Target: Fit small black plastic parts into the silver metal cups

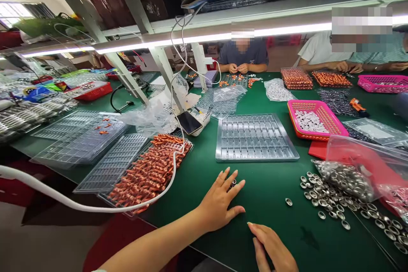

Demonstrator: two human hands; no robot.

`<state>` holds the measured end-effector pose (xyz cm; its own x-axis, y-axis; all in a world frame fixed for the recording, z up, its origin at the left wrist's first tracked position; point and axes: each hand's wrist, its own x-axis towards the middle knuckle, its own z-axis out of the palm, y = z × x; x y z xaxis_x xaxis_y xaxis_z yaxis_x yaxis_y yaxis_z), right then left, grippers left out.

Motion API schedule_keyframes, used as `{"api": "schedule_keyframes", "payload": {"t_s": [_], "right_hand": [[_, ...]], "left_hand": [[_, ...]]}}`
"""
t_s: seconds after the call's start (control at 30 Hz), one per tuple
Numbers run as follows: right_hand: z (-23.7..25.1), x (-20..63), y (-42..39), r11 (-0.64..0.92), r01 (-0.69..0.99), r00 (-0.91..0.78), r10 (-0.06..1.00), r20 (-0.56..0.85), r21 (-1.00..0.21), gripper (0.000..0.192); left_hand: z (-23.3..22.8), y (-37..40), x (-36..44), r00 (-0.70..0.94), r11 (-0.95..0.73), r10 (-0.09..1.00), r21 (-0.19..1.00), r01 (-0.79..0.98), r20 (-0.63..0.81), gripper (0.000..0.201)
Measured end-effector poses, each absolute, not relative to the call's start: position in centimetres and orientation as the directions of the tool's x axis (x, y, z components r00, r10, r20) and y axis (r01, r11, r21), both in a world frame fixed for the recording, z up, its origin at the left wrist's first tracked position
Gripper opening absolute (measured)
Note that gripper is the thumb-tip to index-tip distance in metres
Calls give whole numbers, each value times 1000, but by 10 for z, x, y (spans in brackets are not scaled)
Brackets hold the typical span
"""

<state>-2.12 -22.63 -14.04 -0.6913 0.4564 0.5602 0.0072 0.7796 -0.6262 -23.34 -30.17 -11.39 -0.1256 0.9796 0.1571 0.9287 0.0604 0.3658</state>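
My left hand [219,202] lies flat on the green table [274,187] with fingers spread, a small dark part just under its fingertips. My right hand [270,248] rests near the front edge, fingers together, holding nothing I can see. Just beyond the hands stands an empty clear plastic tray [255,138] with rows of pockets. Loose silver metal rings [334,204] are scattered to the right, spilling from a clear bag [347,178]. One ring [288,202] lies alone nearer my hands. A tray of orange parts [149,172] sits to the left.
A white cable [95,208] curves over the orange parts. A pink basket [314,119] with white pieces stands at the right, a phone [188,122] at the middle. Stacked clear trays [79,136] lie left. Other people work at the far side.
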Motion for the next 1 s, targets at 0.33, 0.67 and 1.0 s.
{"api": "schedule_keyframes", "payload": {"t_s": [0.33,0.67,1.0], "right_hand": [[-134,-22,-226,750,-5,-700,470,538,-662,36],[-108,-13,-237,587,-89,-645,582,496,-805,42],[-108,69,-183,443,359,-269,892,363,-821,12]], "left_hand": [[-107,-295,-240,-116,36,972,359,933,205,46],[-84,-266,-193,-38,-109,938,398,911,343,32],[-117,-199,-155,86,-230,948,472,851,307,33]]}}
